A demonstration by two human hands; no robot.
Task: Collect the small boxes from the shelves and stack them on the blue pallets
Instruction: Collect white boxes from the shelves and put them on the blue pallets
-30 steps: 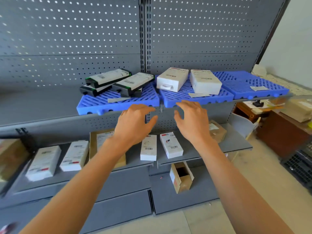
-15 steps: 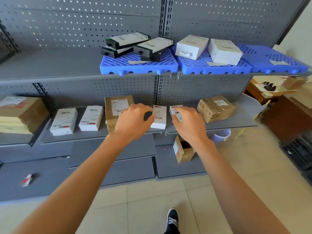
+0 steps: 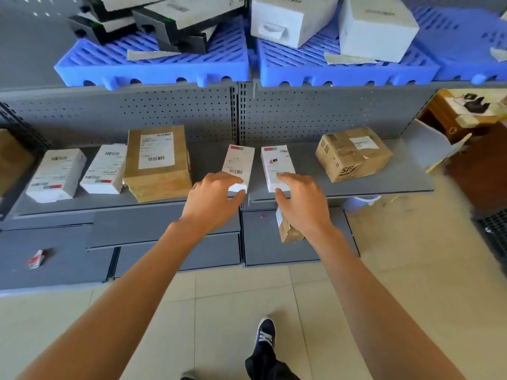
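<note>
Two small white boxes lie side by side on the middle grey shelf (image 3: 356, 187). My left hand (image 3: 212, 200) pinches the near end of the left white box (image 3: 238, 164) between thumb and fingers. My right hand (image 3: 300, 202) closes its thumb and fingers on the near end of the right white box (image 3: 275, 161). Above, blue pallets (image 3: 153, 65) on the upper shelf carry black-and-white boxes (image 3: 164, 15) and two white boxes (image 3: 375, 26).
Two more white boxes (image 3: 56, 174) and a flat brown parcel (image 3: 157, 163) lie left on the middle shelf, a taped cardboard box (image 3: 352, 153) right. A small open carton (image 3: 288, 230) sits on the bottom shelf. A wooden table (image 3: 466, 116) stands at right. My shoe (image 3: 264, 334) is on the tiled floor.
My view dropped from the upper pallets to the middle shelf. Both hands moved down from the pallet edge and took hold of the two small white boxes.
</note>
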